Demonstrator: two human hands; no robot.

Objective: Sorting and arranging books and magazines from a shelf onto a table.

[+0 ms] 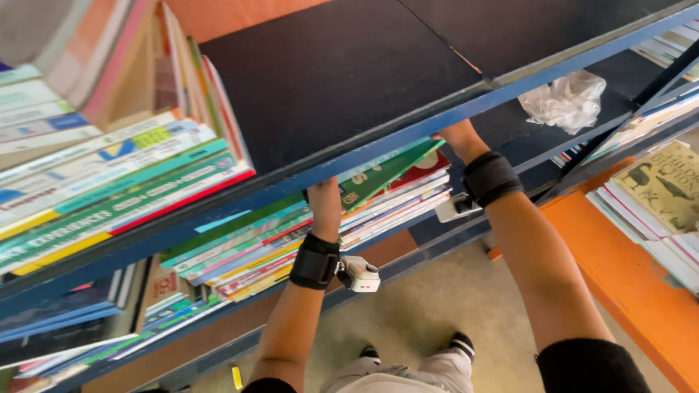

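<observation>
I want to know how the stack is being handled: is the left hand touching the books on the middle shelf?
Touching. The head view shows the left hand pressed flat against the stacked books.

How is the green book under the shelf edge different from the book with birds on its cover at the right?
The green book tilts among a row on the lower blue shelf, half hidden by the upper shelf edge; the bird book lies flat on top of its stack, cover fully visible. The green one sits between the left hand and right hand; the bird book lies untouched. Both are thin paperbacks.
</observation>
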